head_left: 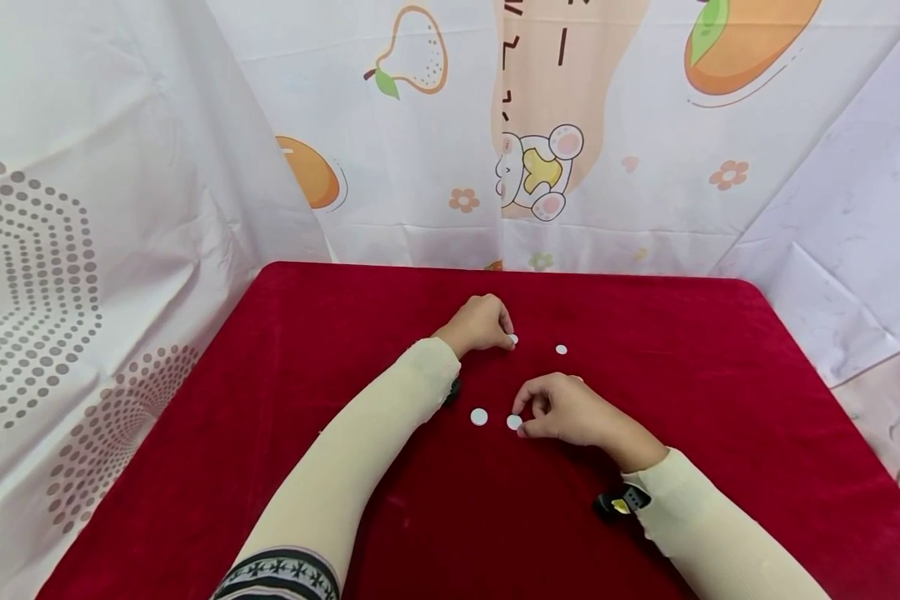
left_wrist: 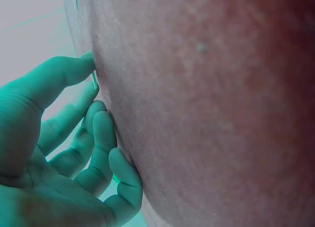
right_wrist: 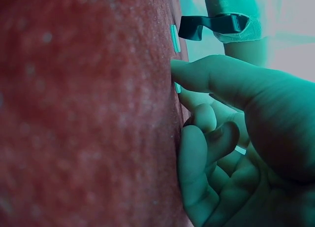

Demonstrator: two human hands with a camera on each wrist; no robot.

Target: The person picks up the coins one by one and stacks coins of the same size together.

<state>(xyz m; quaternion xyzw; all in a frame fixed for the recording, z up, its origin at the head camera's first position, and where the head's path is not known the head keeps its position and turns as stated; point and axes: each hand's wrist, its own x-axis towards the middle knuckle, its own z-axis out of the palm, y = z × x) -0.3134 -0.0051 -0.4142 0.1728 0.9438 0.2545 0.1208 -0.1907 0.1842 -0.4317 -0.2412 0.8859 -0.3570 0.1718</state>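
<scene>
Right fingers [head_left: 531, 388] pinch one disc [head_left: 513, 422] beside the leftmost disc [head_left: 479, 417], left fingers [head_left: 505, 320] another disc [head_left: 513, 339] beyond it — probably light, stiff (grip rims).

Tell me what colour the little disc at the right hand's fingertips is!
The disc is white; it shows best in the head view.

Red table, printed curtains around you.
You've got a red cloth-covered table [head_left: 750, 400]; behind its far edge, a white back curtain [head_left: 412, 142] with a pear outline [head_left: 418, 62], orange fruit [head_left: 309, 172], flowers [head_left: 463, 200], dark lettering [head_left: 562, 47], a cartoon animal [head_left: 513, 173] holding something yellow; to your left, a gray-dotted sheet [head_left: 150, 108]; to your right, a pale, faintly veined sheet [head_left: 862, 200].
</scene>
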